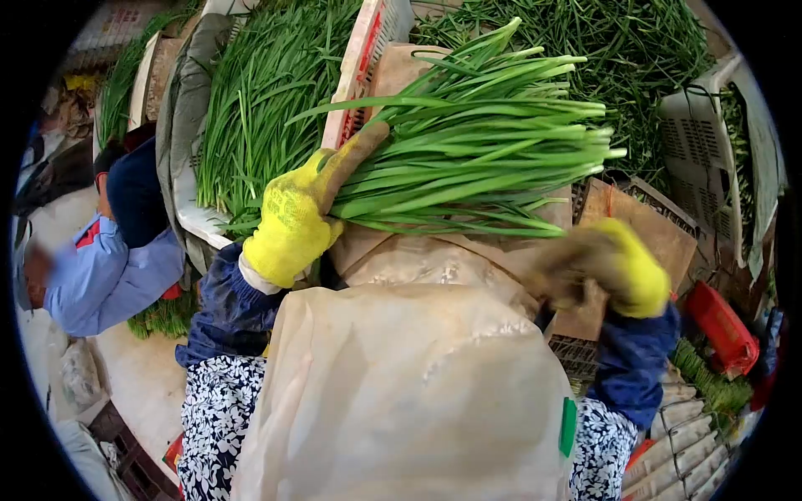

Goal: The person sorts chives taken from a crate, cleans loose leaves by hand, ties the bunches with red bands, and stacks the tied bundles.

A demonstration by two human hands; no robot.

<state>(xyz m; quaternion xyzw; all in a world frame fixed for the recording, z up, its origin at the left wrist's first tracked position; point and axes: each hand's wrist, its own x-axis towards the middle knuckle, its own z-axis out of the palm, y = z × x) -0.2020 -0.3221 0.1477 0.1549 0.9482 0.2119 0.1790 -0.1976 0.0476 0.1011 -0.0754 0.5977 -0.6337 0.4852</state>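
A bunch of green garlic chives [468,159] lies across the front of me, pale cut ends to the right and leaf side to the left. My left hand [305,200], in a yellow glove with soiled brown fingers, grips the leaf end, its index finger laid along the bunch. One long leaf sticks out past that hand to the left. My right hand [606,267], gloved the same way, is below the cut ends and apart from the bunch. Motion smears its fingers, so their pose is unclear. Beneath the bunch is a beige cloth [409,259] covering my lap.
A lined crate of chives [271,100] stands at the upper left, beside a white crate wall [355,71]. Loose greens [576,50] pile up behind. At right are a grey crate [702,125], cardboard [639,221] and a red object [723,330]. Another person's blue sleeve [125,275] shows at left.
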